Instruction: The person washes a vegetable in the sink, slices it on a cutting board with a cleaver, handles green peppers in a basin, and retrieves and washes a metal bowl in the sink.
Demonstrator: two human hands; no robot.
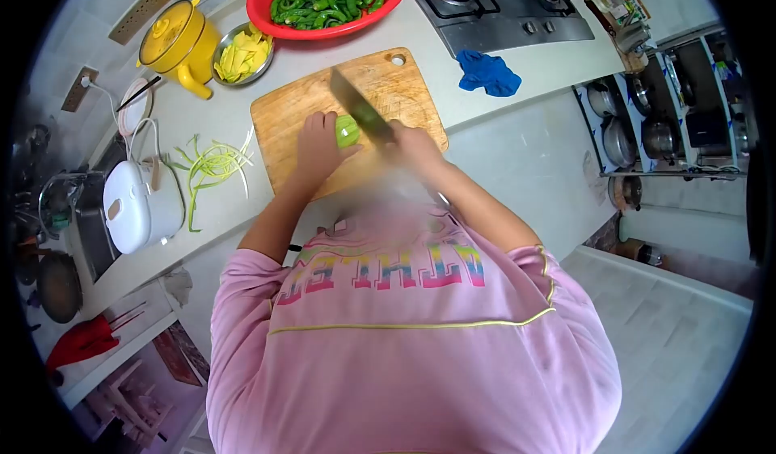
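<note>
My left hand (318, 142) is closed around a light green, striped vegetable (347, 131) on the wooden cutting board (279, 130). Part of the vegetable is hidden behind the fingers. In my right hand (415, 145) is a dark-bladed cleaver (356, 101), its handle wrapped by the fingers. The blade slants up and left across the board, just right of the vegetable and overlapping the board in this view.
A red basin (257, 16) of green peppers stands behind the board, beside a metal bowl of yellow slices (244, 54) and a yellow pot (174, 38). Green strips (214, 163) lie to the left. A blue cloth (488, 73) sits before the gas stove (517, 25).
</note>
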